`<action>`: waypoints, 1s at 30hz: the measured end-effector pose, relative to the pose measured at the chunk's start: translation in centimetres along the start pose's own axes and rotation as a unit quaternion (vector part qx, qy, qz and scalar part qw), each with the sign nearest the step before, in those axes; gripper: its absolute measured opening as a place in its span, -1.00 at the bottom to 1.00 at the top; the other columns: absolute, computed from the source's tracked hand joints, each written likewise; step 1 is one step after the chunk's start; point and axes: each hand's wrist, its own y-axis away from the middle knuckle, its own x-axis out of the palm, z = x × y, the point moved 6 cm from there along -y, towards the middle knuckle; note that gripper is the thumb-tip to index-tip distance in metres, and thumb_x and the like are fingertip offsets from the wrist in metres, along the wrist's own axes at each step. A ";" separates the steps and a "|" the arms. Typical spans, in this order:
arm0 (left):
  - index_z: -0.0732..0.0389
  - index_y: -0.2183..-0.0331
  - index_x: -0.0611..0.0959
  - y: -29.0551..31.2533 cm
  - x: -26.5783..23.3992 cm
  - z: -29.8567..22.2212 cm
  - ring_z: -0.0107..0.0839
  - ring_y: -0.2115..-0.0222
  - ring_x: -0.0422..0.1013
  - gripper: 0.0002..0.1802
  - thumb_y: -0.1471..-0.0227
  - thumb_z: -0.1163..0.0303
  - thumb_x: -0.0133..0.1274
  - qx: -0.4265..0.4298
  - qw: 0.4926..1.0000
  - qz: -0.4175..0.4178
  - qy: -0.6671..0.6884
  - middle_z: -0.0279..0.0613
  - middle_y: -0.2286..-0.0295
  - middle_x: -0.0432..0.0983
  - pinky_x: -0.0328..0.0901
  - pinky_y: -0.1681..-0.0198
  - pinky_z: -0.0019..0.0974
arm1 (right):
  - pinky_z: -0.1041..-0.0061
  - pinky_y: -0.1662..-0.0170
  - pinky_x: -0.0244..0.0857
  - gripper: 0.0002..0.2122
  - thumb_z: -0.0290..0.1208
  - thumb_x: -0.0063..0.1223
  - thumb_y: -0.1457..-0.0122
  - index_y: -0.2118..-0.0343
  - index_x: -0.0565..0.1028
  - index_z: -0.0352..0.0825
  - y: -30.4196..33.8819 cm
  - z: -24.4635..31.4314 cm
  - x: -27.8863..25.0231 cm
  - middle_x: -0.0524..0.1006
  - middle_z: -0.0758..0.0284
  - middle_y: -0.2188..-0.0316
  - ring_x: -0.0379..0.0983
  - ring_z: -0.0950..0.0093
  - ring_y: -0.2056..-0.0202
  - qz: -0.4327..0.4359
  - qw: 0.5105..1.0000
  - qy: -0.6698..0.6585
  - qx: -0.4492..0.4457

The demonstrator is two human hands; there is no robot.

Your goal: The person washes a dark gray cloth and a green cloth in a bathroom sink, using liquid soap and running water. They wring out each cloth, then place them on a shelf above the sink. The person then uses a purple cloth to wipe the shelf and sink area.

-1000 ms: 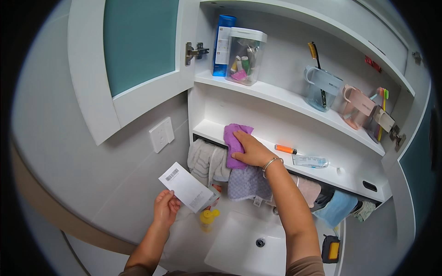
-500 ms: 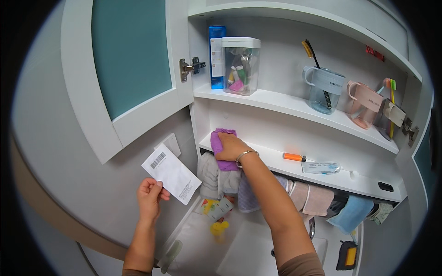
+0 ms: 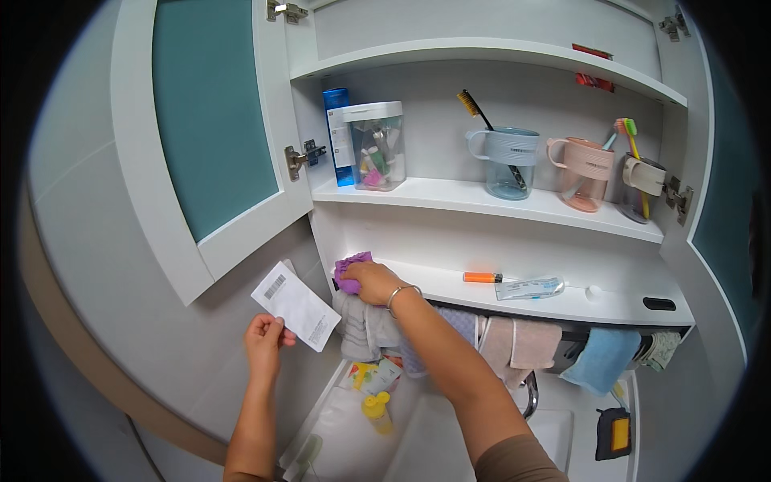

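My left hand [image 3: 265,336] pinches the lower left edge of a flat white packet [image 3: 299,312], printed with a barcode, in front of the wall. My right hand [image 3: 374,283] is closed on a crumpled purple cloth [image 3: 351,263], pressed against the left end of the cabinet's lower shelf [image 3: 434,279]. Just below that hand a grey towel [image 3: 359,328] hangs from the rail under the shelf. Farther right on the same shelf lie an orange tube [image 3: 480,277] and a white toothpaste tube [image 3: 530,288].
The upper shelf [image 3: 438,193] bears a clear lidded container [image 3: 377,149], a blue box [image 3: 339,140] and several toothbrush cups [image 3: 510,161]. An open cabinet door [image 3: 217,120] stands at the left. Below are hanging towels [image 3: 602,359], a yellow bottle [image 3: 377,411] and the sink [image 3: 438,438].
The purple cloth, spread over the shelf edge before, is now bunched under my right hand, nearer the shelf's left corner. The view has shifted, showing more of the upper cabinet.
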 end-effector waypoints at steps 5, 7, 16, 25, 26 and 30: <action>0.25 0.47 0.43 -1.0 0.9 1.7 -0.50 0.68 0.39 -0.91 -0.01 0.46 -0.02 -0.019 0.999 0.014 0.024 -0.20 0.64 0.44 0.31 0.62 -0.52 | 0.38 0.01 0.22 -0.61 -0.54 -0.08 0.15 0.16 0.47 -0.22 4.6 0.5 -2.5 0.43 0.30 0.19 0.31 0.28 0.08 -0.031 0.999 0.015 -0.019; 0.23 0.47 0.43 -1.3 2.3 1.7 -0.51 0.69 0.37 -0.91 -0.01 0.45 -0.02 -0.026 0.999 0.021 0.017 -0.22 0.66 0.43 0.31 0.63 -0.53 | 0.39 -0.01 0.20 -0.60 -0.54 -0.08 0.15 0.14 0.45 -0.22 6.6 0.3 -3.9 0.42 0.29 0.15 0.29 0.28 0.05 -0.019 1.000 0.003 0.008; 0.31 0.43 0.44 -4.6 8.4 6.1 -0.45 0.60 0.42 -0.92 -0.02 0.49 -0.05 -0.179 0.945 0.077 0.264 -0.20 0.57 0.42 0.37 0.61 -0.50 | 0.40 -0.12 0.09 -0.52 -0.60 -0.09 0.15 0.04 0.39 -0.27 14.6 -0.8 -8.9 0.33 0.16 -0.01 0.23 0.23 -0.05 -0.010 0.987 0.014 0.158; 0.43 0.36 0.38 -7.5 15.4 11.2 -0.15 0.38 0.47 -0.87 -0.01 0.58 -0.05 -0.260 0.879 -0.014 0.399 -0.01 0.44 0.38 0.50 0.34 -0.30 | 0.40 -0.09 0.14 -0.50 -0.63 -0.03 0.17 0.04 0.37 -0.30 16.5 -0.7 -9.1 0.35 0.15 0.02 0.26 0.24 -0.02 -0.077 0.983 0.076 0.146; 0.43 0.35 0.38 -7.6 15.7 11.2 -0.15 0.38 0.47 -0.86 -0.02 0.57 -0.05 -0.255 0.885 -0.019 0.390 -0.01 0.44 0.39 0.49 0.33 -0.30 | 0.39 -0.09 0.14 -0.50 -0.63 -0.03 0.18 0.04 0.37 -0.30 16.6 -0.4 -9.1 0.36 0.15 0.02 0.26 0.24 -0.02 -0.086 0.982 0.085 0.147; 0.35 0.37 0.41 -8.2 15.3 12.7 -0.28 0.48 0.48 -0.85 -0.05 0.46 -0.04 -0.241 0.922 -0.014 0.304 -0.08 0.48 0.45 0.47 0.45 -0.36 | 0.37 -0.08 0.14 -0.49 -0.64 -0.03 0.20 0.04 0.36 -0.29 16.6 0.3 -8.2 0.37 0.16 0.05 0.27 0.24 0.00 -0.144 0.973 0.130 0.123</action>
